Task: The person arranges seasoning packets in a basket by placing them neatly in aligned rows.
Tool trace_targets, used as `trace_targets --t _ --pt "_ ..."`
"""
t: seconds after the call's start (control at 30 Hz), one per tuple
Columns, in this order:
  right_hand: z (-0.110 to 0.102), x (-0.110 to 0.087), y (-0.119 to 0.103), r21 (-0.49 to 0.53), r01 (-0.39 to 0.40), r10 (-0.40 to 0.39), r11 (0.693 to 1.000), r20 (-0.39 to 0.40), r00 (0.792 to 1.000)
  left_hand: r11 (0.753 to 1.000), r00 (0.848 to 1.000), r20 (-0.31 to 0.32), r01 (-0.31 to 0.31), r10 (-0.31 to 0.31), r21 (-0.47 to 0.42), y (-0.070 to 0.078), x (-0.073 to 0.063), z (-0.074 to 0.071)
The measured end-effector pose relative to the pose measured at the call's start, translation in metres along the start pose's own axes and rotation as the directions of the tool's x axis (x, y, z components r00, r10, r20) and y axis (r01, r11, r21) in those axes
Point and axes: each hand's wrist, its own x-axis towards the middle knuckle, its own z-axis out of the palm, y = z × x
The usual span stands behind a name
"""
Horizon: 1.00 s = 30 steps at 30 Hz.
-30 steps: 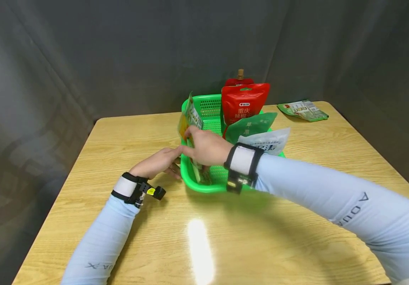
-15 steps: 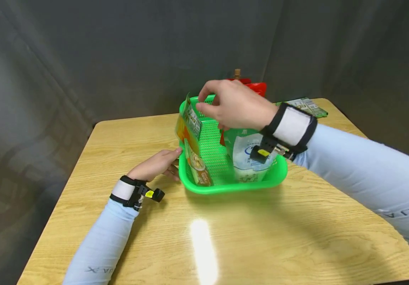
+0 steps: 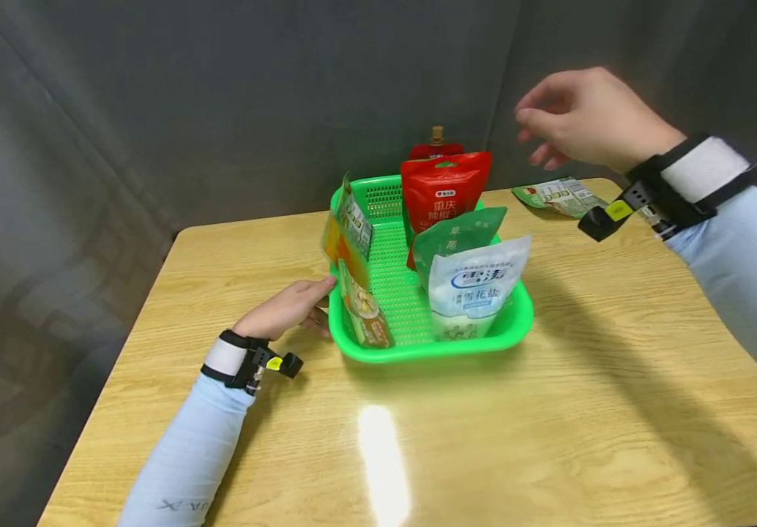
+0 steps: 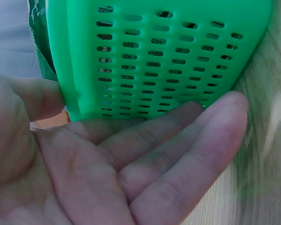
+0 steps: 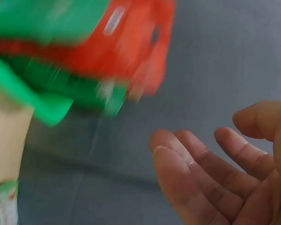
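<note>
My left hand (image 3: 282,309) holds the left side of a green plastic basket (image 3: 418,356). Its thumb lies at the rim, and the fingers rest along the slotted outer wall (image 4: 178,61). My right hand (image 3: 592,121) is in the air at the back right, fingers loosely bent around nothing. Inside the basket's right half stand a white salt pouch (image 3: 477,293), a green pouch (image 3: 457,233), a red pouch (image 3: 443,197) and a red spouted pouch (image 3: 435,151). Along the left wall lean a green packet (image 3: 355,219), an orange packet (image 3: 352,256) and a brown-and-cream packet (image 3: 367,311).
A flat green packet (image 3: 559,197) lies on the wooden table (image 3: 273,454) at the back right, below my right hand. Dark grey curtain (image 3: 273,110) hangs behind the table and along both sides.
My right hand has let go of the packets at the basket's left wall, then risen and moved right, past the basket. The left hand stays at the rim.
</note>
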Motion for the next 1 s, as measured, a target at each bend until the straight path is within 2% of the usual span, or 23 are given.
trace_targets --t 0.13,0.27,0.47,0.57,0.77,0.87,1.0 --pt "-0.004 0.001 0.038 -0.044 -0.063 0.062 0.997 -0.014 0.998 1.0 1.0 -0.01 -0.002 0.002 0.008 0.0 -0.006 0.0" --pt "0.002 0.005 0.074 -0.093 -0.123 0.124 0.988 0.009 0.992 1.0 1.0 -0.018 -0.008 0.008 0.011 -0.001 -0.011 -0.002" --pt "0.029 0.014 0.124 -0.174 -0.172 0.186 0.97 0.07 0.98 1.0 1.0 -0.024 -0.015 0.015 0.0 -0.003 -0.017 -0.001" --pt "0.044 0.019 0.143 -0.221 -0.163 0.191 0.962 0.114 0.975 1.0 1.0 -0.03 -0.01 0.01 -0.004 -0.004 -0.019 0.0" --pt "0.068 0.031 0.173 -0.348 -0.107 0.171 0.931 0.158 0.973 1.0 0.999 -0.037 -0.008 0.008 -0.008 -0.004 -0.025 0.004" --pt "0.078 0.037 0.18 -0.387 -0.087 0.165 0.918 0.173 0.971 1.0 0.999 -0.041 -0.008 0.008 -0.006 -0.004 -0.028 0.006" --pt "0.088 0.044 0.181 -0.392 -0.097 0.186 0.915 0.196 0.963 1.0 0.999 -0.047 -0.003 0.003 0.0 -0.004 -0.033 0.009"
